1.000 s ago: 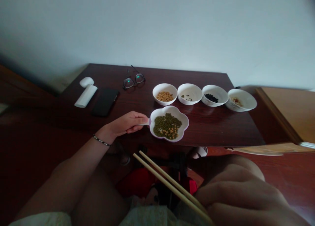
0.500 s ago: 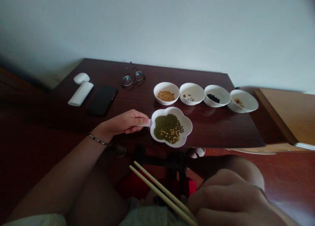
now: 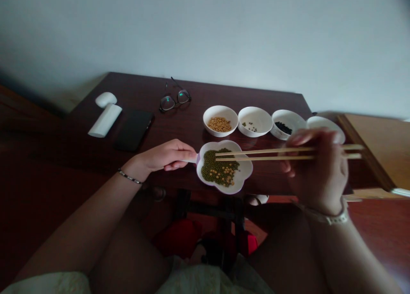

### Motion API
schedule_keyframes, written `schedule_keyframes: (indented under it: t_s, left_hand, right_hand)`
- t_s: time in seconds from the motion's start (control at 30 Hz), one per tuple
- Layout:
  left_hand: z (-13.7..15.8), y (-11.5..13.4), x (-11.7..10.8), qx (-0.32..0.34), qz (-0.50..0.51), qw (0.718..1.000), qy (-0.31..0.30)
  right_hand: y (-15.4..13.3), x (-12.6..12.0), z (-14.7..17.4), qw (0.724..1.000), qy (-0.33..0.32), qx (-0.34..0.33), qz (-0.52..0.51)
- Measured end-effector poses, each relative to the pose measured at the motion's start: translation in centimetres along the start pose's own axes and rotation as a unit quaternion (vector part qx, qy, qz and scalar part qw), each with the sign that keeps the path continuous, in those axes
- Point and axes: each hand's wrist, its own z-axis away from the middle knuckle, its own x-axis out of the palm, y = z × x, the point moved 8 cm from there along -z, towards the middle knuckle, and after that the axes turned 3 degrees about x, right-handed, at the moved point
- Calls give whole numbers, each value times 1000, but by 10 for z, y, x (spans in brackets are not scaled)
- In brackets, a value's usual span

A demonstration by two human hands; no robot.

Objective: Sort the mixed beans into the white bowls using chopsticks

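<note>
My left hand [image 3: 168, 155] is closed around the short white handle of a flower-shaped bowl [image 3: 246, 171] at the table's front edge. Inside it lie green mung beans [image 3: 209, 168] with some yellow soybeans [image 3: 228, 174] among them. My right hand [image 3: 317, 170], slightly blurred, grips a pair of wooden chopsticks [image 3: 265, 154]. Their tips are over the mung beans; whether they touch any is unclear. Behind stand a white bowl of soybeans [image 3: 220, 124], a white bowl with a few green beans [image 3: 255, 117], a bowl of black beans [image 3: 283, 127] and another white bowl [image 3: 325, 124], partly hidden by my right hand.
On the dark wooden table [image 3: 179, 127] lie eyeglasses [image 3: 175, 100], a black phone [image 3: 134, 129] and a white cylindrical object [image 3: 105, 121] beside a rounded white piece [image 3: 106, 99]. A brown wooden surface [image 3: 378, 149] is at the right. A wall rises behind.
My right hand has risen from near my lap to the table's right side, bringing the chopsticks' tips over the flower-shaped bowl. My left hand keeps its hold on the handle.
</note>
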Motion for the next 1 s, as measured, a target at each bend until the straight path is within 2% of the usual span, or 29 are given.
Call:
schedule_keyframes:
  t_s: [0.03, 0.13, 0.3, 0.57, 1.0]
  left_hand:
    - [0, 0, -1, 2, -1, 1000, -1]
    - [-1, 1, -1, 5, -9, 1000, -15]
    - [-4, -1, -2, 12, -15, 999, -36]
    - [-9, -3, -5, 4, -12, 999, -46]
    - [-8, -8, -9, 12, 0, 999, -36]
  right_hand:
    - [6, -8, -12, 999, 26, 5, -34]
    - [31, -13, -36, 995, -11, 92, -43]
    - [44, -18, -41, 988, -52, 143, -27]
    - [44, -16, -39, 987, -57, 144, 41]
    - [31, -26, -41, 994, -9, 103, 46]
